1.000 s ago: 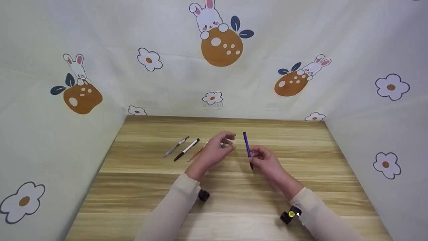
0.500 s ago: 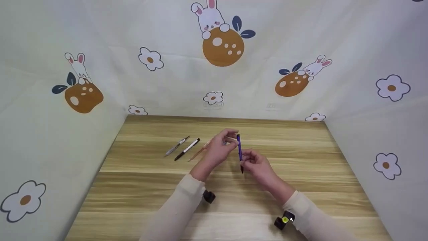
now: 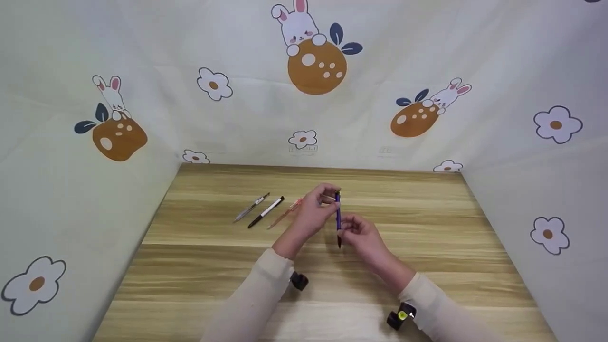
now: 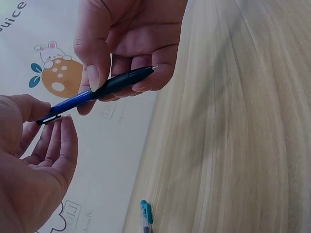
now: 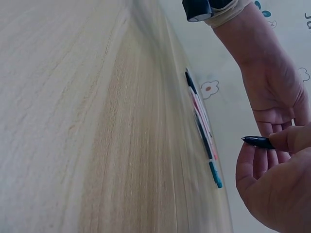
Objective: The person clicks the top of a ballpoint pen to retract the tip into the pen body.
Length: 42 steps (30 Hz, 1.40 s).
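A blue-purple pen (image 3: 337,217) with a dark grip is held between both hands over the table, its writing tip pointing down. My left hand (image 3: 311,211) pinches the clip end at the top, between thumb and fingers. Lower down, my right hand (image 3: 365,237) pinches the same pen around its dark grip. The left wrist view shows the right thumb on the barrel (image 4: 77,101) and the metal tip sticking out beyond. In the right wrist view the dark tip end (image 5: 256,141) pokes past the right thumb.
Left of the hands, a grey clear pen (image 3: 251,207), a white-and-black pen (image 3: 266,212) and an orange-pink pen (image 3: 286,213) lie slanted on the wooden table (image 3: 427,228). A teal-ended pen (image 4: 146,216) lies nearby, hidden in the head view. Patterned cloth (image 3: 247,118) walls the table.
My right hand has moved left with the blue-purple pen, bringing it to my left hand. The left thumb and fingers have taken hold of its top end.
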Motion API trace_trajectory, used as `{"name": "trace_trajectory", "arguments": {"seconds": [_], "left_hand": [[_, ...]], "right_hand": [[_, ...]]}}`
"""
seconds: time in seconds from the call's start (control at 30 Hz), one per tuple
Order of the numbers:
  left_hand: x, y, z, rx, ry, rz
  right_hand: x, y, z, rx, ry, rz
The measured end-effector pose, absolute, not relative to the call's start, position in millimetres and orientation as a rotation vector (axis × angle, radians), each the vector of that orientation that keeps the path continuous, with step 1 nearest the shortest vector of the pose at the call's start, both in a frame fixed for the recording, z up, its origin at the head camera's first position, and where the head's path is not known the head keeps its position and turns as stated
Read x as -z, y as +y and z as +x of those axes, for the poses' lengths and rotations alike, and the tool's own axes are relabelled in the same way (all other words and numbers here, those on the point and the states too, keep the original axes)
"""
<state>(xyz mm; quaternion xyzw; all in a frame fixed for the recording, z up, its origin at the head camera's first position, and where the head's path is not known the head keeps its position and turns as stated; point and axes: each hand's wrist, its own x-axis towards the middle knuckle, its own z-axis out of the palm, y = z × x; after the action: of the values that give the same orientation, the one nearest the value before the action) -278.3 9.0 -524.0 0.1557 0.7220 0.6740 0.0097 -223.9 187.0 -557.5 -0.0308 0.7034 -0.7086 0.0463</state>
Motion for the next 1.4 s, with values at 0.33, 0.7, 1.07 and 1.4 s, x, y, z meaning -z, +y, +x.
{"name": "trace_trajectory", "arguments": {"seconds": [0.33, 0.7, 1.07, 1.4], "left_hand": [[521.7, 13.2, -276.3, -2.134, 2.265, 0.482], [524.0, 16.2, -277.1, -2.184, 2.261, 0.503], [523.0, 17.3, -277.8, -2.198, 2.262, 0.506], [520.8, 17.9, -276.0, -2.18, 2.27, 0.493]], "right_hand": [[556.6, 185.8, -222.0, 2.145, 2.158, -0.106], [552.6, 184.1, -220.1, 2.153, 2.19, -0.091], [551.2, 185.0, -219.5, 2.159, 2.227, -0.131], [551.2, 184.9, -219.4, 2.182, 2.224, -0.146]]}}
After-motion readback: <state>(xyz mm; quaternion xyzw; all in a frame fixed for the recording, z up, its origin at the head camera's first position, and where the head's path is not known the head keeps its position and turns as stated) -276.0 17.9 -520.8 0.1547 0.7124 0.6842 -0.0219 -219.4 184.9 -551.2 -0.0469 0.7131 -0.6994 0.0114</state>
